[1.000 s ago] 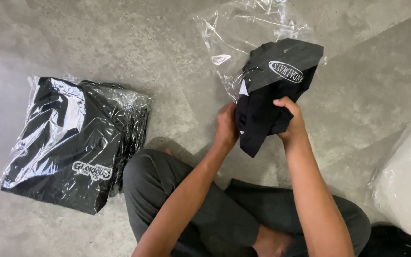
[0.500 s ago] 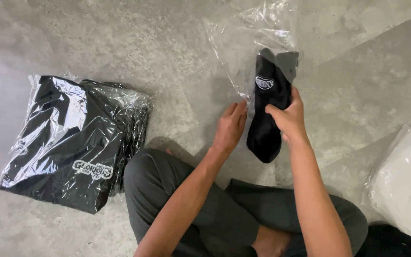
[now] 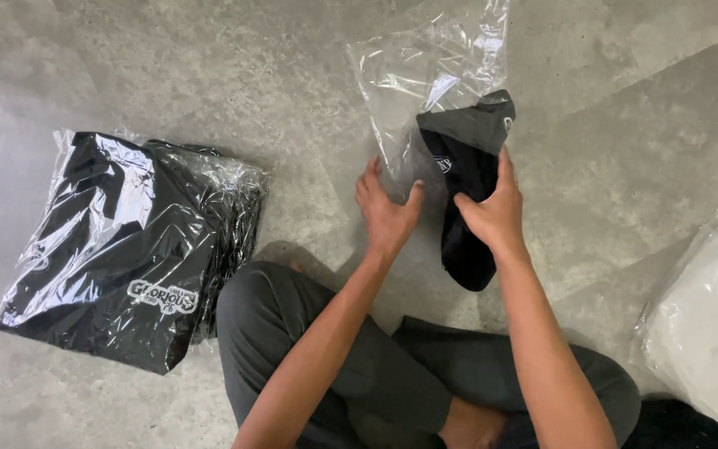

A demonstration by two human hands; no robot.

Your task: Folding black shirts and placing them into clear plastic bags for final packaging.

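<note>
On a mottled grey concrete floor (image 3: 168, 66), seen from above, a seated person's crossed legs in dark grey trousers (image 3: 351, 366) are found at 6 o'clock. At 12 o'clock a clear plastic bag (image 3: 425, 83) lies crinkled and open-mouthed toward the person, and a folded black garment (image 3: 467, 166) with a small white print is lodged partly inside it, its lower end hanging out. The left hand (image 3: 386, 212) is spread against the bag's near edge, fingers loosely curled on the film; the right hand (image 3: 492, 212) is closed around the garment. At 9 o'clock a stack of bagged black garments (image 3: 126, 241) is laid flat. At 4 o'clock a white bundle in plastic (image 3: 708, 333) is seen at the frame's edge.
</note>
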